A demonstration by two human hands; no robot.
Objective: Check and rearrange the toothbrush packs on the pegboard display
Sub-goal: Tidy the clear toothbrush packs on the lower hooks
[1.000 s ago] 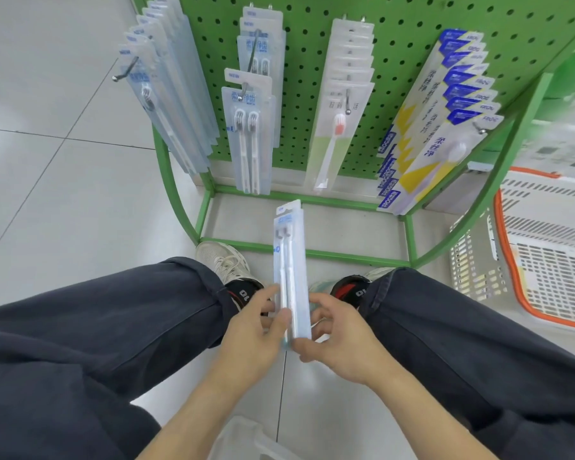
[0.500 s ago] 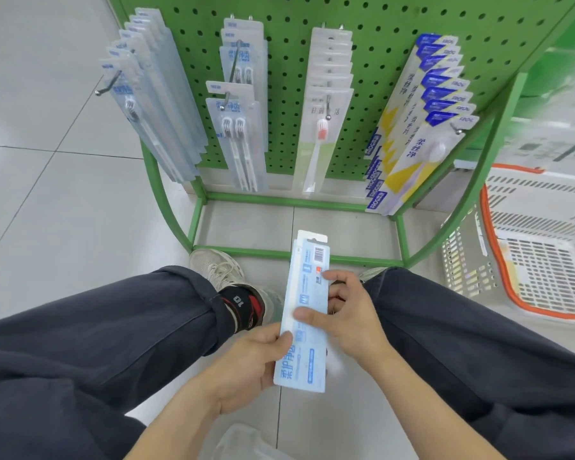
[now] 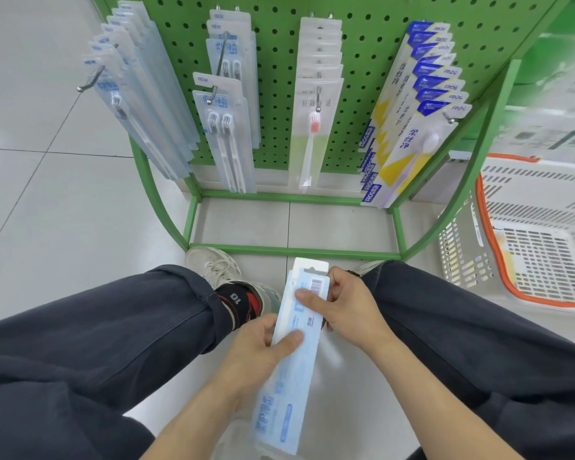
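head | toothbrush pack [image 3: 291, 356] held low between knees, printed back up, long axis near-to-far, hang tab at far end toward pegboard [image 3: 362, 61] | left hand [image 3: 256, 350] pinching near-left edge, thumb on top | right hand [image 3: 342, 305] gripping far end, nearer the tab | hooks [image 3: 218, 66] well apart, straight ahead and up

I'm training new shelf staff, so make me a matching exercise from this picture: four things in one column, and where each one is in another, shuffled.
Things:
1. pack with barcode
2. yellow and blue packs
3. white basket
4. pink-bristled brush pack

Places:
A. rightmost hook on the pegboard
B. on the floor, right of the display
C. held in the left hand and right hand
D. third hook from the left

Pairs: 1-C, 2-A, 3-B, 4-D
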